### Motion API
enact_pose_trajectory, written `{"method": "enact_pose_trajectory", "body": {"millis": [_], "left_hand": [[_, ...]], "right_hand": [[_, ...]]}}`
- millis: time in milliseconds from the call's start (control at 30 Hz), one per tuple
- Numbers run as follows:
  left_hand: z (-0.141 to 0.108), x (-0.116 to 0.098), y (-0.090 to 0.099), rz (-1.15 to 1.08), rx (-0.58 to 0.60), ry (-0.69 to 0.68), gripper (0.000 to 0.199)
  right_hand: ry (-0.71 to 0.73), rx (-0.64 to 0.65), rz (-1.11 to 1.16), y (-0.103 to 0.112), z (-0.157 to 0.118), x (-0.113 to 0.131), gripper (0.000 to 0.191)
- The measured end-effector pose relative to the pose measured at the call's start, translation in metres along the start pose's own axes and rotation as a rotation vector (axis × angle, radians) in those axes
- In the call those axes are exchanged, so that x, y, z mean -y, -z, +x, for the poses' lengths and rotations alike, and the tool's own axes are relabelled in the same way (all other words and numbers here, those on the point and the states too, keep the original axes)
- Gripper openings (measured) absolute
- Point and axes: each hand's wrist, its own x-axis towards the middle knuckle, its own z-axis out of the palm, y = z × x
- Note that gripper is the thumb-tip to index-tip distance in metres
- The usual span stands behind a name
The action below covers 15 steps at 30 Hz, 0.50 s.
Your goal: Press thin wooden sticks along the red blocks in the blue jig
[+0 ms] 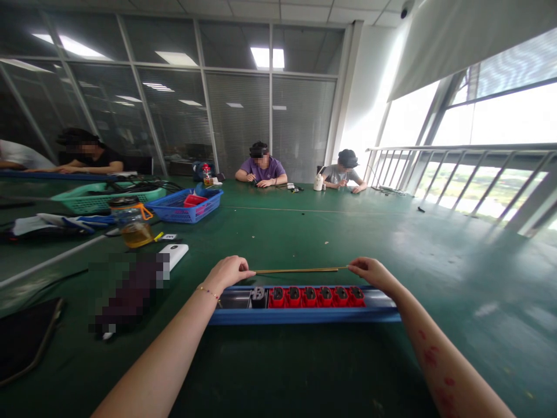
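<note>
Between my two hands stretch thin brass-coloured strips (pixel 296 270), held level just behind a blue channel-shaped housing (pixel 304 316). My left hand (pixel 230 271) pinches their left ends. At the right end, the fingertips of my right hand (pixel 369 271) close on one strip; another stops a little short of them. In the housing sits a row of several red socket-like blocks (pixel 310 297) with black tops. One grey and black block (pixel 258 296) stands at the row's left end. Bare metal-grey channel shows at both ends of the housing.
To the left lie a white power bank (pixel 174 255), a glass jar (pixel 136 223) of amber liquid, a blue basket (pixel 187 208), a green basket (pixel 108 197) and a dark tablet-like slab (pixel 28 339). Several people sit around the green table (pixel 270 232), some wearing headsets.
</note>
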Motion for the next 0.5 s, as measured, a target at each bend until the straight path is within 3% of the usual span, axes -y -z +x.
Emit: {"method": "enact_pose_trajectory", "body": {"millis": [233, 500], "left_hand": [[0.004, 0.007, -0.007, 0.088, -0.044, -0.038, 0.022], [0.004, 0.004, -0.006, 0.097, -0.023, -0.076, 0.016]], "right_hand": [[0.064, 0.139, -0.132, -0.027, 0.018, 0.011, 0.027], [0.082, 0.146, -0.207, -0.029, 0.017, 0.015, 0.027]]}}
